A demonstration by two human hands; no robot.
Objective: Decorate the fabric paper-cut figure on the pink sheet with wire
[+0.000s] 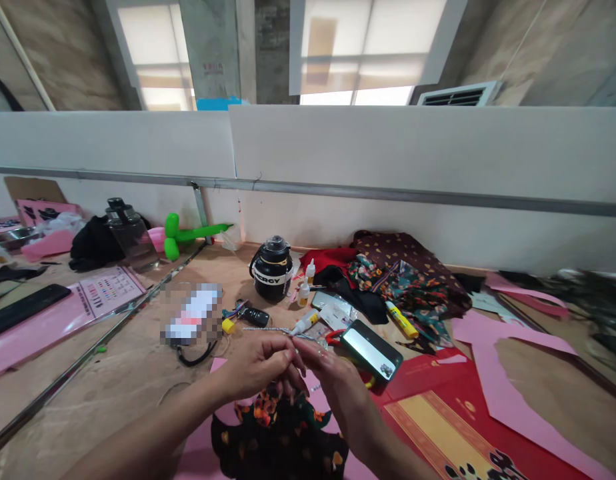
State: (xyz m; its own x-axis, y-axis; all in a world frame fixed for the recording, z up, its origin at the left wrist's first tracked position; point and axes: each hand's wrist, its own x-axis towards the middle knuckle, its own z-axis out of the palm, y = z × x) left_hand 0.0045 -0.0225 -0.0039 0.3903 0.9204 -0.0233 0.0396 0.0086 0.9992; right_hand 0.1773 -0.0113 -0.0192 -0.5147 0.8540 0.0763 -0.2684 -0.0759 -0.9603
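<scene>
Head view: the dark floral fabric piece [278, 443] is lying over pink paper [195, 450] at the near middle of the worktop [123, 393], just below the two hands. The wooden worktop is running back to a white partition [413, 150] with a grey metal rail [388, 194] crossing it; windows [368, 43] and rough walls are showing above.

The left hand [261, 367] is reaching in from the lower left with its fingers curling, and its fingertips are meeting the right hand [333, 370], which is holding its fingers extended and close together. Whether either is gripping something small, I cannot tell.

Beyond the fingers, a white glue bottle [306, 323], a car key [254, 315] and a black jug [273, 272] are standing or lying close together. A phone [371, 350] and red paper [418, 380] are crowding the right hand's outer side, with a pink paper cutout [493, 380] farther right. Wood surface is stretching between the left forearm and the dark metal strip [83, 353] on the left.
</scene>
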